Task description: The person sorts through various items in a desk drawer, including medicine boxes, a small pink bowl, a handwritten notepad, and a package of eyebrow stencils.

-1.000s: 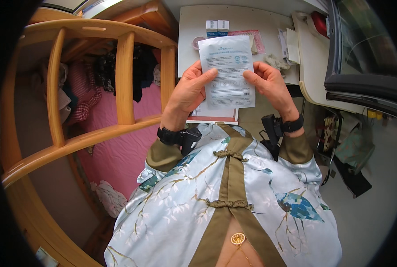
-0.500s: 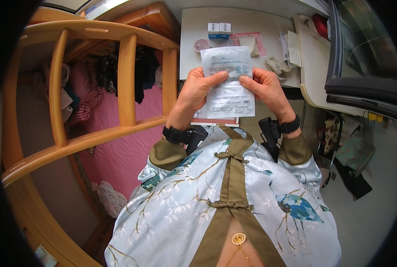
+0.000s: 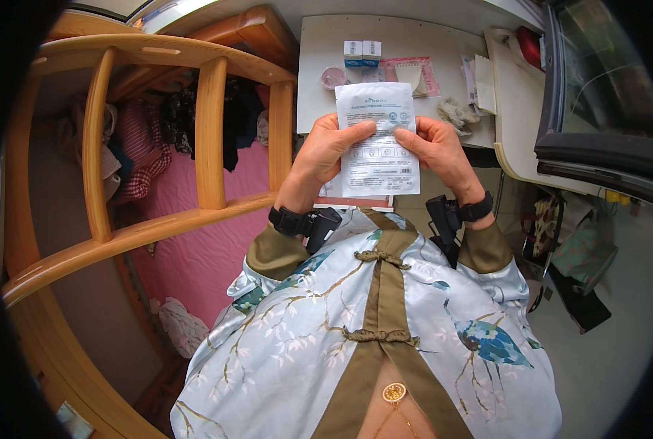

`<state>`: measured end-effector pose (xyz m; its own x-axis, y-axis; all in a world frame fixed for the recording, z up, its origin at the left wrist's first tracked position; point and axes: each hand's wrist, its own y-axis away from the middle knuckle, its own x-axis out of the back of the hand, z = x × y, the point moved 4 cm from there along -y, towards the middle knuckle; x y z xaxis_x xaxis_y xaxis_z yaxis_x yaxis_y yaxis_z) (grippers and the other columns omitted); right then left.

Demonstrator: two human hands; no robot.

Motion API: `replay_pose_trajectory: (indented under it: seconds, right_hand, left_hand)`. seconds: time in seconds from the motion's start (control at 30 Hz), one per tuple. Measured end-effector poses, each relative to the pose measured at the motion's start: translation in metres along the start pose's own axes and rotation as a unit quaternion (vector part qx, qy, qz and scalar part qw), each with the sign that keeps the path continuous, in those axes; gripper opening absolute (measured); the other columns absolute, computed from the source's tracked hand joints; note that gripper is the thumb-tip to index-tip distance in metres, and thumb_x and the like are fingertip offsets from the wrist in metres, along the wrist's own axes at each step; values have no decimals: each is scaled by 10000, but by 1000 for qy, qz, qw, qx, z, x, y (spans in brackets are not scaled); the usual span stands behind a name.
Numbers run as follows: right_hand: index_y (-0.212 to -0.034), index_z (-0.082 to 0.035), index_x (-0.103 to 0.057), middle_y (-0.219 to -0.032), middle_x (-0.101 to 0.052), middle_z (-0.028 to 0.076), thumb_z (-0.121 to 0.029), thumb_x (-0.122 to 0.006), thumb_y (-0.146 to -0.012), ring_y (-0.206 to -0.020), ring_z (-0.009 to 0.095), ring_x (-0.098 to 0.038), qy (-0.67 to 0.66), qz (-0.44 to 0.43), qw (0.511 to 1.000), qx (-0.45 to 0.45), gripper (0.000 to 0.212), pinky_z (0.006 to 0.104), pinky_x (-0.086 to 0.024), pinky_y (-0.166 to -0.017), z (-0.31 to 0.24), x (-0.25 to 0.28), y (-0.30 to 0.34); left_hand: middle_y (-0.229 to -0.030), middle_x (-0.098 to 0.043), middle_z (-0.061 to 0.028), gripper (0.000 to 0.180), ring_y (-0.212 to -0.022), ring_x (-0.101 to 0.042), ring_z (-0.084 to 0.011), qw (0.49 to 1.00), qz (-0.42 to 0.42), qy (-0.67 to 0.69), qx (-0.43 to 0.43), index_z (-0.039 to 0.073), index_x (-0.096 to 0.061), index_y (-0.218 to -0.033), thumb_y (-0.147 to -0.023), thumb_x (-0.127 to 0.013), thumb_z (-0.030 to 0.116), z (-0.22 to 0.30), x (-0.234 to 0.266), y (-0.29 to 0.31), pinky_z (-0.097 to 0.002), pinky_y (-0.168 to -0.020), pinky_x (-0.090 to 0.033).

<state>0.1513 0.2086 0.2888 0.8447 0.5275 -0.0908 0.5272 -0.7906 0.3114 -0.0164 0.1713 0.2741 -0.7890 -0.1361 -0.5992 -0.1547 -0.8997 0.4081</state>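
Between both hands I hold up a flat white sachet (image 3: 378, 161), its printed side turned to me, with small pictures and fine text on it. My left hand (image 3: 328, 150) grips its left edge, thumb lying across the front and fingers hidden behind. On the opposite edge my right hand (image 3: 440, 150) pinches it the same way. The two thumb tips lie a short gap apart on the packet's middle. A black wrist strap with a dark device is on each forearm.
Beyond the packet, a white table (image 3: 319, 44) holds two small boxes (image 3: 362, 53), a round pink container (image 3: 333, 77), a notepad (image 3: 410, 76) on a pink sheet and a crumpled cloth (image 3: 454, 115). A wooden ladder frame (image 3: 211, 132) stands left, before a pink-sheeted bed (image 3: 176, 197). A dark-framed window (image 3: 597, 80) is right.
The sachet's top edge has tipped slightly down and a little to the right. Both hands keep their grip in nearly the same place.
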Motion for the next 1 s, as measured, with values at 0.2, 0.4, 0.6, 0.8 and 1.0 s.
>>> replay_pose_trajectory:
  seconds: [0.2, 0.4, 0.6, 0.8, 1.0]
  right_hand:
    - [-877, -13, -598, -683, -543, -30, -214, -619, -842, -527, 3, -418, 7, -3, 1000, -2, 204, 155, -316, -435, 0, 2, -2]
    - [-900, 22, -582, -737, -605, 24, -197, -620, -833, -608, 84, -544, 98, 126, 980, 120, 232, 227, -440, -529, -11, 7, -5]
    - [-1054, -1, -585, -923, -620, 128, -151, -625, -810, -740, 182, -613, 220, -36, 958, 181, 289, 270, -479, -643, -31, -37, -6]
    - [-1132, -2, -535, -953, -621, 97, -222, -640, -812, -831, 166, -596, 206, 94, 958, 178, 402, 256, -484, -687, -8, 7, -13]
    - [-1127, -15, -512, -936, -615, 82, -280, -638, -827, -715, 111, -602, -38, -19, 998, -37, 420, 229, -510, -612, 30, 5, -17]
  left_hand:
    - [-1010, -613, -164, 358, -868, -621, -197, 999, -25, -14, 15, -44, -509, -1138, -824, -617, 88, -2, 8, -4, -297, -732, -530]
    - [-1207, -495, -129, 655, -1068, -521, -200, 984, 15, -118, -130, -13, -250, -1346, -841, -618, 180, 11, 10, -7, -322, -833, -482]
    - [-1126, -545, -90, 380, -996, -553, -168, 997, -51, -15, -62, 21, -425, -1196, -881, -559, 186, -2, 18, -19, -327, -836, -480]
    - [-1096, -577, -95, 273, -986, -582, -181, 994, 1, 84, -73, 14, -464, -1143, -908, -498, 150, 5, 33, -19, -345, -872, -484]
    - [-1121, -559, -95, 275, -1024, -561, -183, 989, 13, 116, -87, 16, -452, -1147, -908, -497, 143, 4, 36, -26, -355, -909, -459]
